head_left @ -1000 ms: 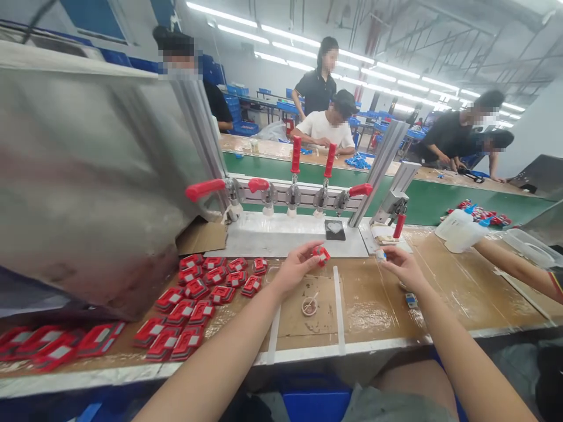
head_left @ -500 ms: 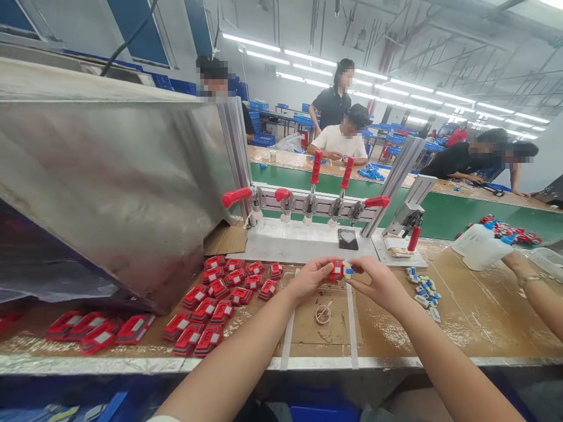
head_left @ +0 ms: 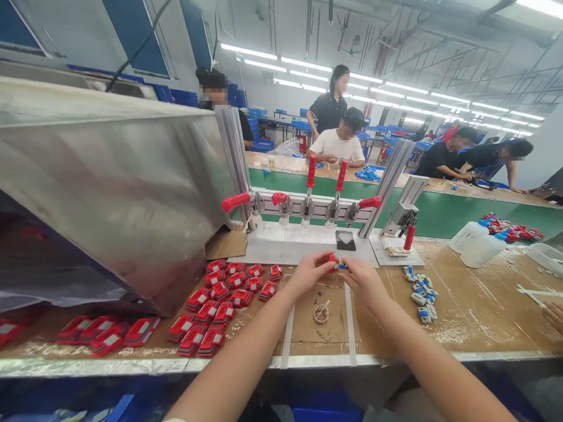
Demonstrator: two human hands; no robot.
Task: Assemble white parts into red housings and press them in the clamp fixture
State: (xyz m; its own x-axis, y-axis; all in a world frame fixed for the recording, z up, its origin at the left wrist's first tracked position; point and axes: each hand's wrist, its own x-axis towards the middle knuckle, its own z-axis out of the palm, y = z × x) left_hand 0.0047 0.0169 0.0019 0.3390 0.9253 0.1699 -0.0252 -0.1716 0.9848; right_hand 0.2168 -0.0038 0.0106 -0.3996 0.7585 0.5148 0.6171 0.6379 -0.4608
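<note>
My left hand (head_left: 311,273) is closed on a small red plastic housing (head_left: 332,261), above the brown board at the middle of the bench. My right hand (head_left: 364,282) pinches a small blue-and-white piece (head_left: 341,265) against the right side of that housing. Fingers cover much of both parts, so how far they fit together cannot be made out. Below the hands, a small round dish (head_left: 321,315) with a thin stick in it sits on cardboard. Several red housings (head_left: 223,310) with grey edges lie left of my arms. Several blue-and-white pieces (head_left: 424,293) are heaped to the right.
Behind my hands stands a metal fixture with red-handled toggle clamps (head_left: 311,171) and a dark pad (head_left: 345,240). A large metal housing (head_left: 109,199) blocks the left. White bottles (head_left: 481,249) and another person's hand (head_left: 555,316) are at right. Co-workers sit across.
My right hand has closed in on my left, bringing the blue-and-white piece against the red housing. At right, the other person's hand has left the bottles and is now lower, near white strips.
</note>
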